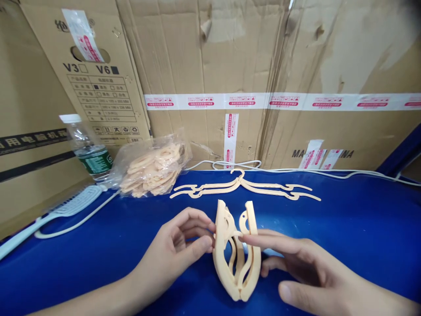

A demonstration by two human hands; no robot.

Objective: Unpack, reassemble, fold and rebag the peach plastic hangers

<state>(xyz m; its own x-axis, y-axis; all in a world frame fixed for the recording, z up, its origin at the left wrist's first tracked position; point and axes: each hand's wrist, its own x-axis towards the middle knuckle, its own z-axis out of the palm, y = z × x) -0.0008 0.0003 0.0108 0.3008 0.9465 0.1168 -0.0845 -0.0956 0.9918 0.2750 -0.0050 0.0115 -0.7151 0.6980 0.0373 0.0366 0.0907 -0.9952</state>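
Note:
A cream plastic folding hanger (pixel 219 259) is in front of me on the blue table, its two arms folded up into a narrow V with the joint toward me. Along its left arm, my left hand (pixel 180 243) is loosely curved, the fingertips at the outer edge and the thumb apart from the fingers. My right hand (pixel 305 267) is at the other side. Its index finger reaches across the right arm to the middle, while the thumb stays well away. Behind lies an unfolded cream hanger (pixel 217 188) with its hook pointing to the back.
A clear bag of cream hanger parts (pixel 154 169) lies at the back left, beside a water bottle (pixel 94 153). A pale blue hairbrush (pixel 72 204) is at the left. White cable (pixel 296 171) runs along the cardboard boxes (pixel 204 52) behind the blue table (pixel 362 237).

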